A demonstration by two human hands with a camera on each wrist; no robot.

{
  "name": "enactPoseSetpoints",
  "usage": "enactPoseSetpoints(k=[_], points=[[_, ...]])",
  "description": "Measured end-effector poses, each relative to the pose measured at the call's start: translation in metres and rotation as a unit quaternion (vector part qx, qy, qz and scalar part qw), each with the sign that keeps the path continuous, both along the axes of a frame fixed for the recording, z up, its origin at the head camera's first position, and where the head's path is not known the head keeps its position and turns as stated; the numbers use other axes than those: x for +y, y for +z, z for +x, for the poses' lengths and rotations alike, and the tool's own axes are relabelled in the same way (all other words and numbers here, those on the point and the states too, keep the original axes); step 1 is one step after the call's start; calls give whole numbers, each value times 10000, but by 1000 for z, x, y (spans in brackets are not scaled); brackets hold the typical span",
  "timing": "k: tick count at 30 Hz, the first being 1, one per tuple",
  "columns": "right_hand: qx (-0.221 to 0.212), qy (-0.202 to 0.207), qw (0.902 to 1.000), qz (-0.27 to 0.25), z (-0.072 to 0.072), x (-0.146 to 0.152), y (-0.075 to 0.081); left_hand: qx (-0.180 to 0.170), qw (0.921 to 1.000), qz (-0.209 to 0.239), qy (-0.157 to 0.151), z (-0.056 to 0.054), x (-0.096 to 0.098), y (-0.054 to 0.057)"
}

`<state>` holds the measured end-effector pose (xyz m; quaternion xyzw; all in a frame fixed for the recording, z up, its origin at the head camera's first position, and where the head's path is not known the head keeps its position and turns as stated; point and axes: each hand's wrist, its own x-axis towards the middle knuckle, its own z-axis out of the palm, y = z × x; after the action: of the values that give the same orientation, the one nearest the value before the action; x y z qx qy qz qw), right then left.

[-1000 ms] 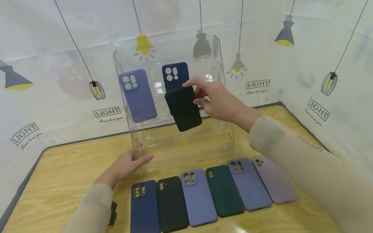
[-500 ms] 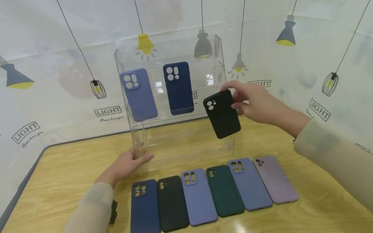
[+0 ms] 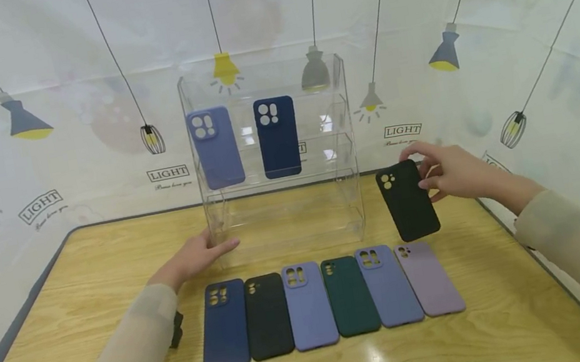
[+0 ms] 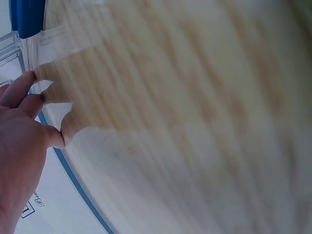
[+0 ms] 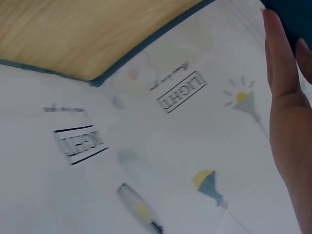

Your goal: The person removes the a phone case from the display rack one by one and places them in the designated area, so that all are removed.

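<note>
My right hand pinches a black phone case by its right edge, tilted and held up over the table, right of the clear acrylic display stand. In the right wrist view that hand and a dark corner of the case show at the upper right edge. My left hand rests at the stand's lower left side, thumb stretched out; in the left wrist view its fingers lie close to the tabletop. A lavender case and a navy case stand in the stand.
Along the table in front of the stand lies a row of cases: navy, black, lavender, green, another lavender and pink-purple. A small black object sits partly behind the left sleeve.
My right hand has carried the black case away from the front of the navy case, rightward and down past the stand's right side. The left hand has stayed in place.
</note>
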<state>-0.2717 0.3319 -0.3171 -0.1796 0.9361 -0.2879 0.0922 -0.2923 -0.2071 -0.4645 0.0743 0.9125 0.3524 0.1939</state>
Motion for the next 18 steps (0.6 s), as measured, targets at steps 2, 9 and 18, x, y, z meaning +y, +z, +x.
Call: enactPoseSetpoints(k=[2, 9, 18], points=[[-235, -3, 9997, -1, -1, 12, -5, 9, 10000, 0, -19, 0, -1, 0], [-1661, -208, 9854, -316, 1, 51, -25, 46, 9999, 89, -3, 0, -1, -2], [-2884, -272, 9562, -416, 10, 87, -54, 259, 9995, -102, -141, -1, -1, -1]])
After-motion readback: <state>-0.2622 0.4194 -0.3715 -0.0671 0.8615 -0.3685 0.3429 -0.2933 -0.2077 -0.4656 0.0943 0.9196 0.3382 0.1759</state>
